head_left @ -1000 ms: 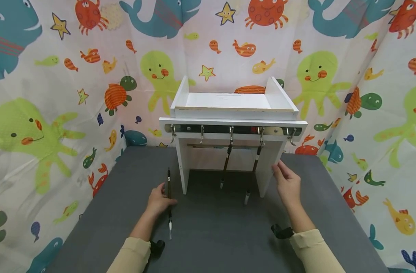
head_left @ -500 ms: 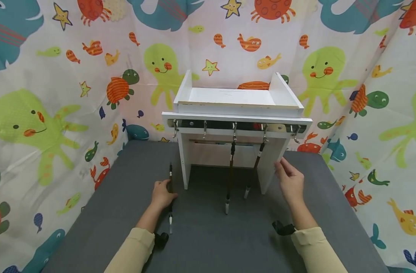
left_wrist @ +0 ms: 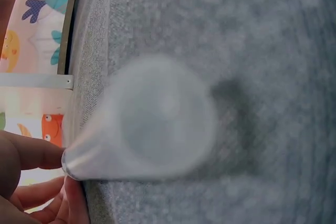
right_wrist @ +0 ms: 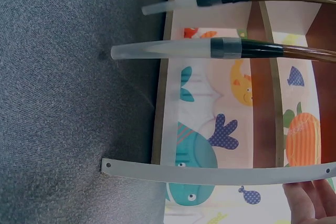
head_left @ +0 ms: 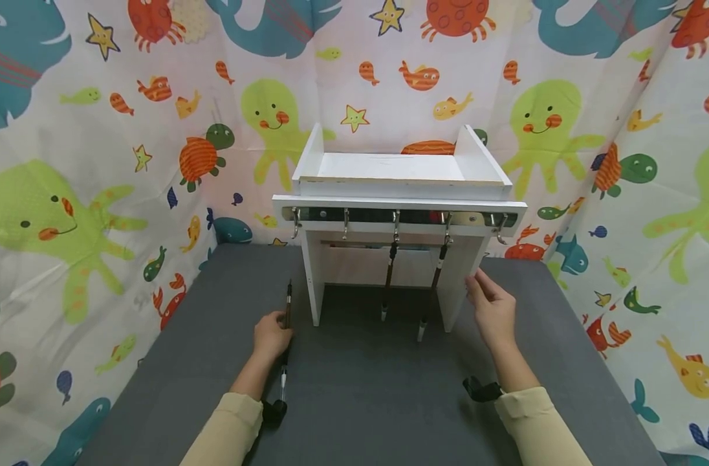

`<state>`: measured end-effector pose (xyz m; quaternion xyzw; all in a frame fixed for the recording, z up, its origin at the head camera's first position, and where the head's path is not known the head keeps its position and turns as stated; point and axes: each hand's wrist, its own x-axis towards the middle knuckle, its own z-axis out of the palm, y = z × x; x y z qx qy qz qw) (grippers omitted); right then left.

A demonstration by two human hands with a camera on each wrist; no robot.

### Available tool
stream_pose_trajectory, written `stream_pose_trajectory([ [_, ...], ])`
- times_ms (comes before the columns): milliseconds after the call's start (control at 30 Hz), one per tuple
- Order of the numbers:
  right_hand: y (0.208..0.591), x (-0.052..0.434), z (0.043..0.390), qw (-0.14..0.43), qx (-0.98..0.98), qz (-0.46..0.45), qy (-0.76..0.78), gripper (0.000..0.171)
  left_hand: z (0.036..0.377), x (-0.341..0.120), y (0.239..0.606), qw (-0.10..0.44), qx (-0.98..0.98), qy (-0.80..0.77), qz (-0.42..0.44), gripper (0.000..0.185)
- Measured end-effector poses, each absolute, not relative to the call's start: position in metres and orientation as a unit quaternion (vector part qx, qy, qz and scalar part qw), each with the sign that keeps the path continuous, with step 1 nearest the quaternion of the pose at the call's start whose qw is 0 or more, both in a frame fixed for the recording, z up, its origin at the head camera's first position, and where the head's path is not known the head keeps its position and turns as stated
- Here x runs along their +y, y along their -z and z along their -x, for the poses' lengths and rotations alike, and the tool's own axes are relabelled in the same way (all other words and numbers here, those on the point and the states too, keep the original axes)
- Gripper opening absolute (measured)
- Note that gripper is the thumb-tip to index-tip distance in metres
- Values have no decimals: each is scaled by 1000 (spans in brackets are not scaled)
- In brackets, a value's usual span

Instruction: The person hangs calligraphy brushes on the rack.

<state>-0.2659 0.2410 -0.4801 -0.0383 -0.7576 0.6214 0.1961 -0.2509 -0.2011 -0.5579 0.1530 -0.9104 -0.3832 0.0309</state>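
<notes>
A calligraphy brush (head_left: 288, 301) with a dark handle and clear cap is gripped by my left hand (head_left: 272, 334), on the grey table left of a white wooden rack (head_left: 401, 189). Its clear cap (left_wrist: 165, 114) fills the middle of the left wrist view, blurred, slanting toward my fingers. My right hand (head_left: 493, 307) touches the outer face of the rack's right side panel (right_wrist: 220, 174) near its front edge; its thumb is hidden in the right wrist view. Two capped brushes hang from the rack's hooks: a middle brush (head_left: 387, 278) and a right brush (head_left: 435, 285).
Several metal hooks line the rack's front rail; the far left hook (head_left: 296, 222), second hook (head_left: 345, 224) and far right hook (head_left: 498, 228) bear nothing. A sea-animal curtain (head_left: 354, 84) stands behind and around the grey table (head_left: 378, 401).
My left hand has closed on the brush and shifted slightly left; the brush's capped end has swung leftward. The middle hanging brush swung forward, then back. My right hand stays at the rack.
</notes>
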Motion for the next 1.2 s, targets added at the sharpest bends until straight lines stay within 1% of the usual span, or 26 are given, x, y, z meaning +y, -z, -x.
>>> stream_pose_trajectory([
  [167, 480, 240, 266, 192, -759, 46, -620, 50, 250, -204, 558, 48, -912, 375, -159, 51],
  [333, 480, 240, 264, 190, -764, 51, -614, 52, 247, -204, 557, 58, -897, 404, -172, 48],
  [533, 479, 240, 264, 192, -769, 43, -608, 52, 242, -207, 554, 51, -870, 447, -203, 37],
  [667, 479, 241, 265, 191, -768, 45, -610, 51, 240, -210, 549, 35, -850, 481, -211, 33],
  [800, 479, 241, 265, 185, -768, 46, -612, 51, 238, -212, 545, 24, -831, 511, -218, 33],
  [1100, 479, 243, 265, 182, -771, 48, -608, 52, 238, -209, 529, 43, -768, 605, -204, 38],
  [1200, 479, 244, 265, 178, -771, 46, -610, 52, 237, -207, 524, 46, -761, 617, -194, 36],
])
